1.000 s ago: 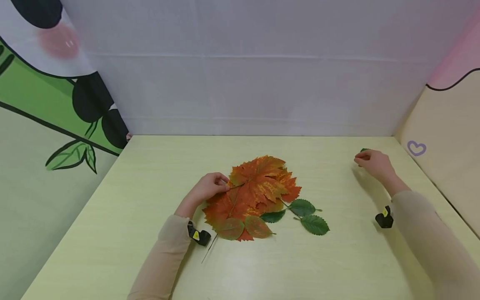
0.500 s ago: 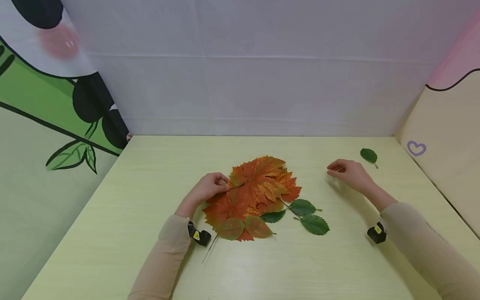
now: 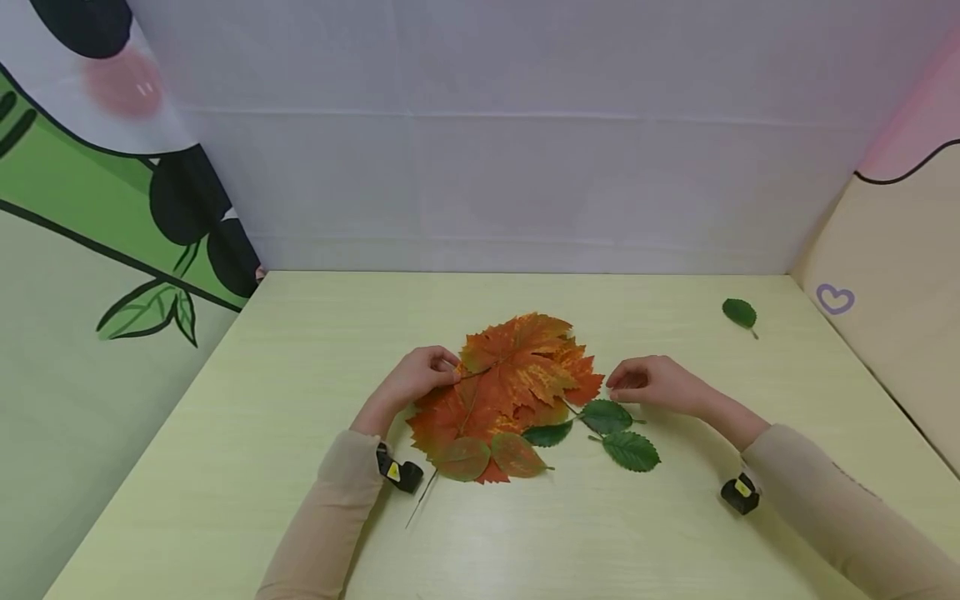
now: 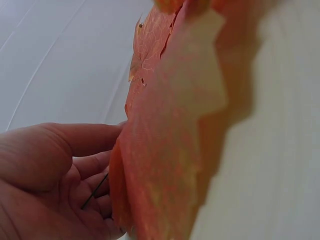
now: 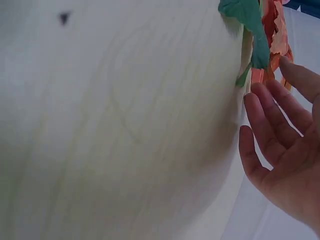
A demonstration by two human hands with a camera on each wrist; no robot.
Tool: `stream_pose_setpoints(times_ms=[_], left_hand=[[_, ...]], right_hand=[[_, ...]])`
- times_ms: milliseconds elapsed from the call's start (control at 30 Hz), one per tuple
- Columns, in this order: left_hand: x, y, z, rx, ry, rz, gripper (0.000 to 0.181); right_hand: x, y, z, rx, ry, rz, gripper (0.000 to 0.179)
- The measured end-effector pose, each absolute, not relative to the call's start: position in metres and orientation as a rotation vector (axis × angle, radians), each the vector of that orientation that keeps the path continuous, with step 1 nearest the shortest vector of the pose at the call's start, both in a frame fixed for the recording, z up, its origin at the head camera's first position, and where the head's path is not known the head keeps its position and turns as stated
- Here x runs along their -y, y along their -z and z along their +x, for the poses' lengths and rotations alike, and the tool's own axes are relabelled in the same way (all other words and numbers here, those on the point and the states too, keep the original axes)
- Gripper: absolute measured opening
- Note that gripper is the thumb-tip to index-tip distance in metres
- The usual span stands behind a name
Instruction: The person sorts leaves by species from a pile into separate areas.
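Orange artificial maple leaves (image 3: 517,367) lie in an overlapping pile mid-table. My left hand (image 3: 420,377) pinches a maple leaf at the pile's left side, thumb and fingers at its edge. In the left wrist view a thin dark stem (image 4: 95,190) crosses the fingers, and the leaf (image 4: 165,150) hides some fingertips. My right hand (image 3: 656,385) is beside the pile's right edge, its fingers loosely bent around nothing. Just below that hand are green leaves, one upper (image 3: 606,416) and one lower (image 3: 630,451). In the right wrist view the fingertips (image 5: 248,100) are close to the leaves.
A single green leaf (image 3: 740,313) lies at the far right of the table (image 3: 300,333). Two brownish-green leaves (image 3: 461,459) lie at the pile's front. A thin dark stem (image 3: 422,500) sticks out front left. A pale cloth wall (image 3: 525,192) stands behind the table.
My right hand has let go of the green leaf at the far right and moved left and toward me, to the pile's right edge. My left hand has stayed in place.
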State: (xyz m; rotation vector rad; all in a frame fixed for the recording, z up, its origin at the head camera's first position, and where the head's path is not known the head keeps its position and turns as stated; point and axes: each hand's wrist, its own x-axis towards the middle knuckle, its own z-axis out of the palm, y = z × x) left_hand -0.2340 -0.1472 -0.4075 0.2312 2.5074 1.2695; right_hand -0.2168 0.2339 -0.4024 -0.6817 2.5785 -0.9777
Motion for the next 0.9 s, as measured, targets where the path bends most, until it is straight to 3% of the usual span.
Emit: stream_pose_setpoints(times_ms=[233,900], left_hand=[[0.1479,0.4086,-0.2343,-2.507,-1.269,0.229,0.024],[0.1481,0.4098,-0.235,-2.507,-1.263,0.234,0.024]], right_hand=[[-0.2262,0.4038,-0.2108,-2.509,0.948,-0.738,0.033],[-0.2306,0.4001,-0.213,-2.513,0.83,-0.784,0.016]])
